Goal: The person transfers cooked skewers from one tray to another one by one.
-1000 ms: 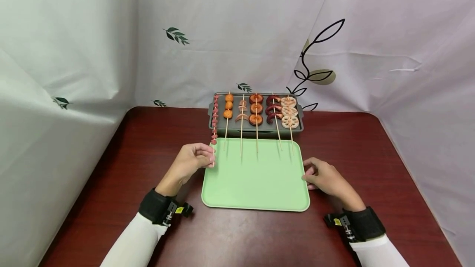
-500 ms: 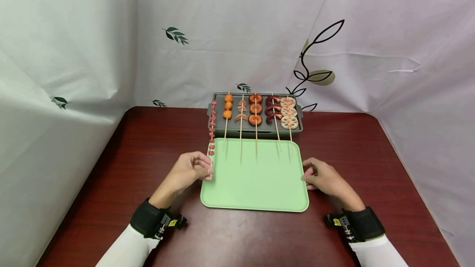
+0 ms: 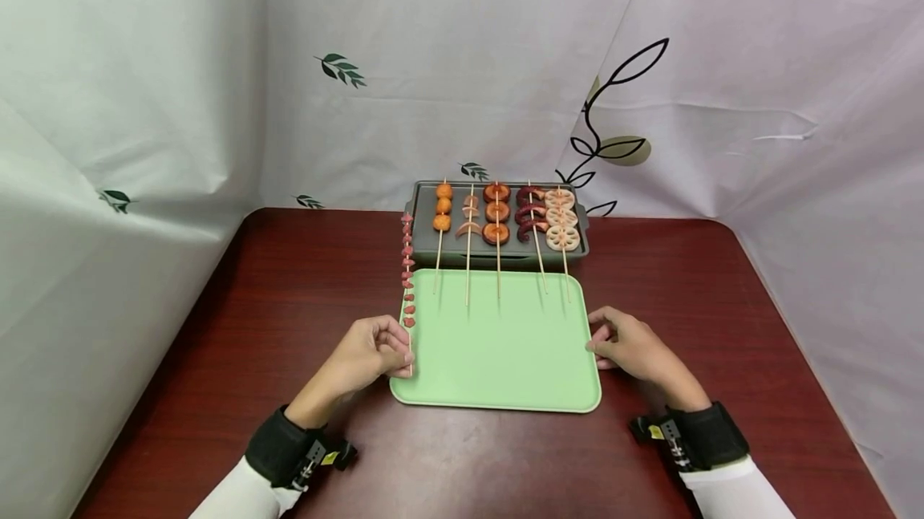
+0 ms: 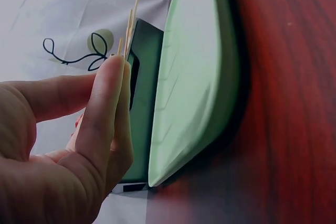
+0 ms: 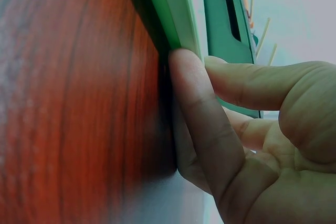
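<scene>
Left hand (image 3: 364, 356) pinches a red-bead skewer (image 3: 407, 278) by its near end (over the green tray's (image 3: 498, 375) left edge). Right hand (image 3: 631, 349), fingers loosely bent, rests against the tray's right rim, gripping nothing.

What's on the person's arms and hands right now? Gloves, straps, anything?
No gloves: both hands are bare. The left hand and right hand each have a wide black wrist strap carrying a small device with a yellow tag, over long white sleeves.

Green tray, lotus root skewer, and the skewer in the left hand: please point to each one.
green tray (image 3: 498, 358), head view, bare middle surface
lotus root skewer (image 3: 563, 237), head view, nearest slice
skewer in the left hand (image 3: 408, 294), head view, red pieces
</scene>
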Motion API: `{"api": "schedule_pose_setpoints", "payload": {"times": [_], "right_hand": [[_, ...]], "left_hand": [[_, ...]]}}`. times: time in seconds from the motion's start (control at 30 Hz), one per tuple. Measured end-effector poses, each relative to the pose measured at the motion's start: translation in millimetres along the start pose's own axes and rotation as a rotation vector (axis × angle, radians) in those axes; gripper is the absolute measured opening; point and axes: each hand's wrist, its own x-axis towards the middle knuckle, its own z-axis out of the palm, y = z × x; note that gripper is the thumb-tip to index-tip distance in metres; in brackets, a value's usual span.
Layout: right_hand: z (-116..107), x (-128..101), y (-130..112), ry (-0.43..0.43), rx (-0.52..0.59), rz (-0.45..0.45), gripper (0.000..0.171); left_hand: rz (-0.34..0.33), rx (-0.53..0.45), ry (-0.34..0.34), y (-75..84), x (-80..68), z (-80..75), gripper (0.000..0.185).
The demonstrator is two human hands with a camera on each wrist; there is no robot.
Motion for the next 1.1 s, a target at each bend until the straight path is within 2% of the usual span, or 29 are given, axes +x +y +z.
{"api": "schedule_pose_setpoints", "payload": {"times": [0.23,0.73,1.1], "right_hand": [[0,-1,1,-0.007,-0.004,-0.007,0.042],[-1,0,-2,-0.009,0.0,-0.007,0.041],[-2,2,1,-0.007,-0.005,-0.017,0.041]], "left_hand": [[-0.016,0.044,-0.023,-7.3,-13.3,2.4,0.02],[-0.047,0.056,-0.052,-19.3,-36.8,7.5,0.018],[-0.069,0.021,-0.087,-25.3,-40.9,10.4,0.017]]}}
